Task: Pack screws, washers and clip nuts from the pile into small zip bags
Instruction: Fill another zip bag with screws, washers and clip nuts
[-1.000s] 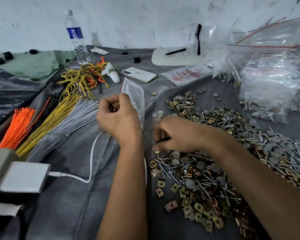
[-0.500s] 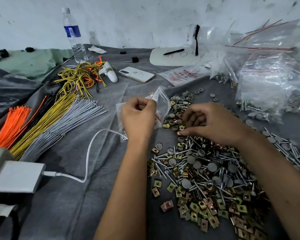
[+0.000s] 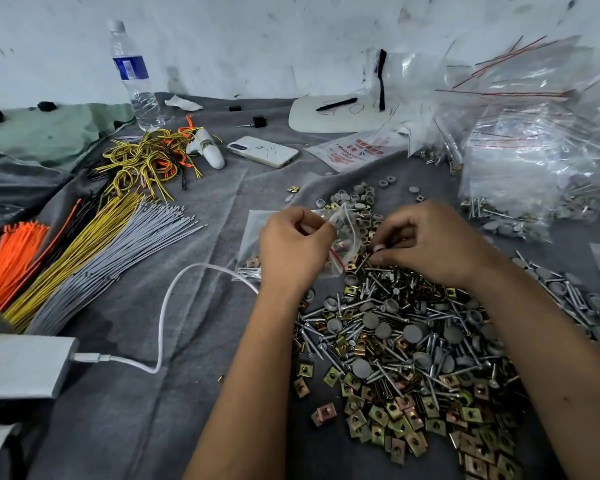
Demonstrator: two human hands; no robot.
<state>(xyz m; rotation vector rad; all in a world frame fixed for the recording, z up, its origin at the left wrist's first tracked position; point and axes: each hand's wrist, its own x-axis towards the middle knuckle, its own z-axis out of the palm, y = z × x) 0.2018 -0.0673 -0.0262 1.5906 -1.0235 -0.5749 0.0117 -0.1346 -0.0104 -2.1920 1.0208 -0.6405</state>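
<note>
A big pile [image 3: 406, 344] of silver screws, grey round washers and brass clip nuts covers the grey cloth in front of me. My left hand [image 3: 293, 247] pinches the mouth of a small clear zip bag [image 3: 343, 237] with a red seal line. The bag lies at the pile's far left edge, with a few screws and clip nuts at its bottom corner. My right hand [image 3: 430, 240] is just right of the bag's mouth. Its fingertips pinch a small grey washer [image 3: 379, 247] and some other parts that I cannot make out.
A heap of filled zip bags [image 3: 534, 168] stands at the right. Bundles of grey, yellow and orange cable ties [image 3: 84, 258] lie at the left. A white cable [image 3: 174, 299] runs to a charger. A phone [image 3: 262, 151], water bottle [image 3: 136, 77] and white board [image 3: 340, 114] sit farther back.
My left hand brought the bag from upright at the left down to the pile's edge. My right hand moved up from the near part of the pile to the bag's mouth.
</note>
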